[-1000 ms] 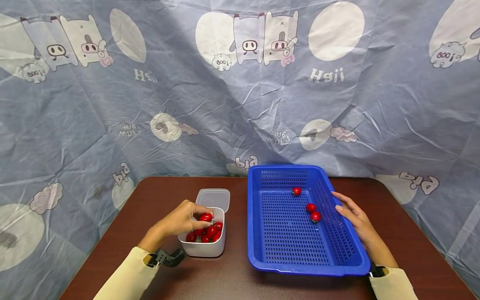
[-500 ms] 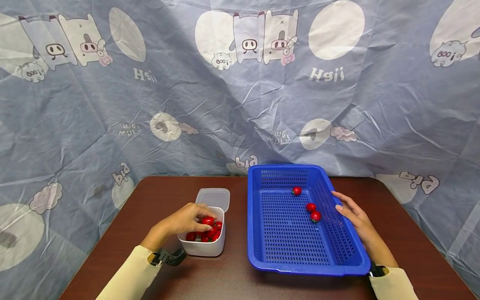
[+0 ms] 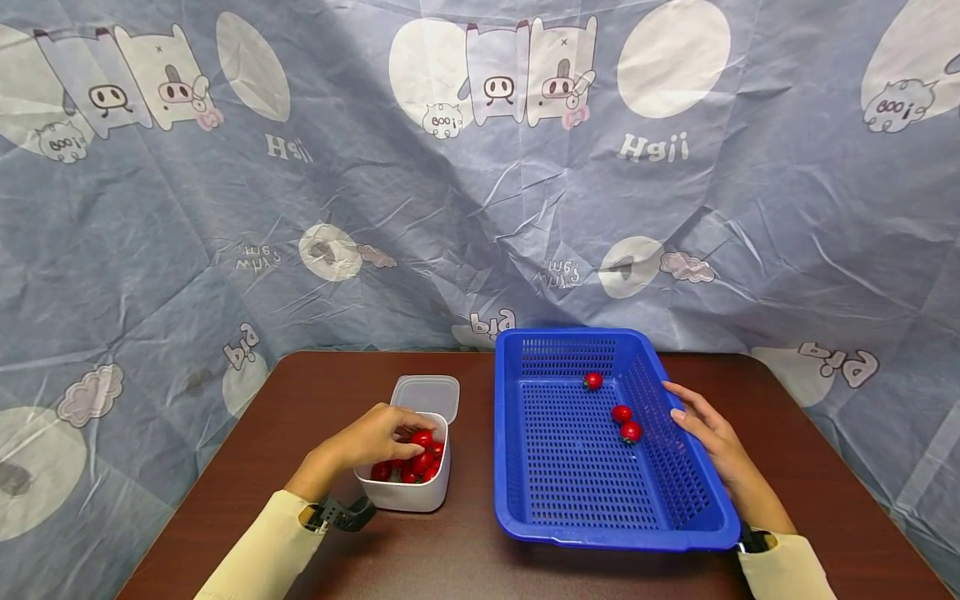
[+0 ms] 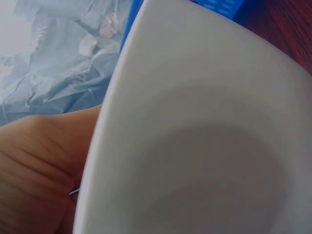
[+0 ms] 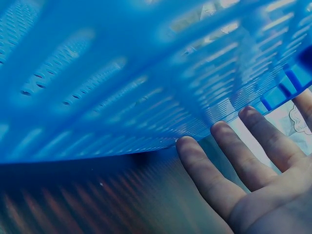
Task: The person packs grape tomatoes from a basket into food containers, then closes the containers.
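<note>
In the head view, my left hand (image 3: 378,437) reaches into a white square container (image 3: 408,497) holding several small red tomatoes. Thumb and fingers pinch one tomato (image 3: 422,438) on top of the others. The container's wall (image 4: 209,97) fills most of the left wrist view and hides those fingertips. My right hand (image 3: 708,433) rests against the right side of a blue perforated basket (image 3: 585,467), its thumb at the rim. The right wrist view shows its straight fingers (image 5: 253,161) touching the outer wall. Inside the basket lie three tomatoes: one (image 3: 592,381) towards the back, two (image 3: 631,432) side by side near the right wall.
A translucent lid (image 3: 426,397) lies on the table just behind the white container. The dark brown table (image 3: 315,383) ends at a patterned grey-blue cloth (image 3: 420,192) hanging at the back. A strip of table separates container and basket.
My left hand has shifted slightly to the right within the container, and the pinched tomato has moved right with it. My right hand and the basket stay in place.
</note>
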Available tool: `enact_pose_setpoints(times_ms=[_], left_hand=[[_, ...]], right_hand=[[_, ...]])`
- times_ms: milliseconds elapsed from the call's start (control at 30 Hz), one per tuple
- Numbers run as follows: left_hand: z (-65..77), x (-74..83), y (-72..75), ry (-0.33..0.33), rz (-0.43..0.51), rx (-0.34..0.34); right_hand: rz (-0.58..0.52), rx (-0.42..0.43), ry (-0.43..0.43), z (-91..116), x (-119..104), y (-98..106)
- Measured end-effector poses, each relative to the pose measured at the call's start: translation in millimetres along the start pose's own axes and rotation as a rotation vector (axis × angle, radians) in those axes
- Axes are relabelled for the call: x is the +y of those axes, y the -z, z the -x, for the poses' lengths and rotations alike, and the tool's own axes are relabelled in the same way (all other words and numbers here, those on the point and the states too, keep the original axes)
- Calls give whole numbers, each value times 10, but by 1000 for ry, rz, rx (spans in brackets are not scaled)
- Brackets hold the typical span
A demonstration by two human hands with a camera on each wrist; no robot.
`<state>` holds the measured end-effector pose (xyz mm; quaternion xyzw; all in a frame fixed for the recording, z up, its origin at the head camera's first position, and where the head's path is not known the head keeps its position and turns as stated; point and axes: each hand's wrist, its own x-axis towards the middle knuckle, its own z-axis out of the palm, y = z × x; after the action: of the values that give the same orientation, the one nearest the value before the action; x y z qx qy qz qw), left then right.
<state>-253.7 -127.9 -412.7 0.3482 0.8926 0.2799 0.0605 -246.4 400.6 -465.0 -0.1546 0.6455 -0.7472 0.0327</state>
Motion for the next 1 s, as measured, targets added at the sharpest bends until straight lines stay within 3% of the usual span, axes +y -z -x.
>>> enact_pose_setpoints(times_ms=[233, 533, 700, 1000], left_hand=[[15, 10, 37, -4, -37, 53], [2, 27, 100, -28, -21, 101], [-18, 29, 121, -58, -6, 117], [-170, 223, 258, -79, 9, 116]], right_hand=[[-11, 4, -8, 7, -9, -7], [18, 21, -35, 3, -10, -1], [13, 17, -9, -3, -14, -12], [0, -10, 12, -5, -14, 0]])
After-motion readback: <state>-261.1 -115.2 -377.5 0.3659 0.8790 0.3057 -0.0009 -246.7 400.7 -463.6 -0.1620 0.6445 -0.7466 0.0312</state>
